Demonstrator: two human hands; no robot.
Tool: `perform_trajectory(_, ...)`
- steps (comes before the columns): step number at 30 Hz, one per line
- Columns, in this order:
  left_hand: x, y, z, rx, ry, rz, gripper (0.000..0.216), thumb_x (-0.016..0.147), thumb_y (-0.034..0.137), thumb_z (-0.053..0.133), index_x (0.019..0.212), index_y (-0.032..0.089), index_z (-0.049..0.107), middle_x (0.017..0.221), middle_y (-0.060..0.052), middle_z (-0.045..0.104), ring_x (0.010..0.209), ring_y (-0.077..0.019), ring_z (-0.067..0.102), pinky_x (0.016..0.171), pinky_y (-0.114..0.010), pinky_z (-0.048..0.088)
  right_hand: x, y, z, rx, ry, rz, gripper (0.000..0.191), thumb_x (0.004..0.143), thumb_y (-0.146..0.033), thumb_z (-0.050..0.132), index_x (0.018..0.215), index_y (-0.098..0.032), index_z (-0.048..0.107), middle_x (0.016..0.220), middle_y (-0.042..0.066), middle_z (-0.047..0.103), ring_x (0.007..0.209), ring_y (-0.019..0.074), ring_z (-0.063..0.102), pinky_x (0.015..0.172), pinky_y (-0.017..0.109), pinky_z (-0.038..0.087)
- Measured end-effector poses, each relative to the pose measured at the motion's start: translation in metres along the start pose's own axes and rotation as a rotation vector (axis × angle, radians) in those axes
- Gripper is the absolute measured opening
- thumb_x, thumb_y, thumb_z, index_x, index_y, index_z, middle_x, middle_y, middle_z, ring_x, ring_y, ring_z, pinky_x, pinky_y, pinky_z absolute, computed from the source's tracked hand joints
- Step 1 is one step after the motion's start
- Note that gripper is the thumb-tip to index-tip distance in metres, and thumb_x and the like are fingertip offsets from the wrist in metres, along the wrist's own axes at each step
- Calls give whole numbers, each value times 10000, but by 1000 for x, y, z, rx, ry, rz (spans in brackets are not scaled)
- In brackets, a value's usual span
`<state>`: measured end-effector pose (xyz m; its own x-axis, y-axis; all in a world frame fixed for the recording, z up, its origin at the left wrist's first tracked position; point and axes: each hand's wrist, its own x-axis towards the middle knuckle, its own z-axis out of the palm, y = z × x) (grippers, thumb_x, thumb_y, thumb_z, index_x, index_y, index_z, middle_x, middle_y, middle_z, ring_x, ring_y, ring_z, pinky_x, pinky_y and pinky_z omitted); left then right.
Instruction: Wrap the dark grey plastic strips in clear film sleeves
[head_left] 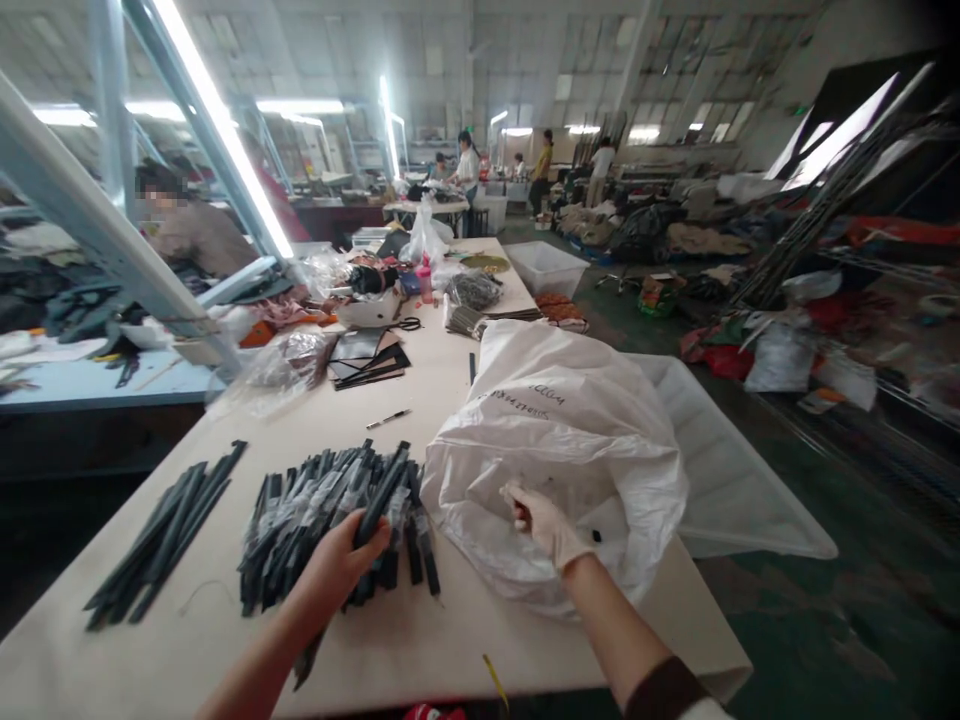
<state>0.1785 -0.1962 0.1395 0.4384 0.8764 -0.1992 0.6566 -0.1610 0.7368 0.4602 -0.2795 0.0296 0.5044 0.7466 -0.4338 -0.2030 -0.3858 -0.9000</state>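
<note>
My bare left hand [346,552] is closed around a dark fabric strip [386,490], above a large pile of similar strips [289,530], many with clear plastic pieces on them. A smaller group of dark strips [169,540] lies to the left on the table. My right hand [546,522] wears a thin white glove and is inside the mouth of a big white plastic bag [555,385] with handwriting on it. Its fingers are curled together; whether anything is between them is hidden. A small black piece [596,536] lies in the bag near the glove.
On the pale table [187,650] are a pen [388,419], black flat pieces [371,365], scissors [405,323] and crumpled clear plastic [285,365]. A white plastic bin [739,470] stands right of the bag. A metal frame [112,220] rises at left; people work farther off.
</note>
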Motion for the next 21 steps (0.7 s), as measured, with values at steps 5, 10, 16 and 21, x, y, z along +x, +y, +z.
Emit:
perform_trajectory(5, -6, 32, 37, -174, -104, 16, 265, 744, 434, 536, 735, 169, 543, 587, 35, 489, 540, -115, 457, 502, -215, 372, -67, -16, 53, 473, -304, 13, 353, 620, -490, 725, 597, -183, 551, 510, -62, 442, 461, 80, 361, 454, 219, 299)
perform_trajectory(10, -8, 41, 48, -303, -164, 31, 249, 737, 400, 546, 797, 159, 552, 577, 52, 456, 506, -90, 408, 481, -207, 346, -89, -36, 83, 520, -226, -150, 431, 668, -458, 708, 523, -196, 398, 484, -87, 344, 465, 76, 266, 477, 230, 248)
perform_trajectory(16, -16, 41, 37, -442, -133, -59, 229, 694, 377, 575, 730, 159, 515, 492, 80, 388, 432, -62, 333, 422, -194, 270, -97, -41, 112, 418, -155, -223, 421, 704, -454, 676, 549, -209, 371, 500, -87, 327, 478, 82, 270, 486, 237, 256)
perform_trajectory(21, -23, 29, 7, -493, -77, -72, 182, 705, 342, 546, 700, 170, 486, 497, 77, 409, 440, -65, 363, 431, -191, 298, -108, -35, 144, 420, -155, -209, 407, 725, -536, 618, 574, -214, 421, 534, -66, 369, 498, 95, 325, 492, 232, 304)
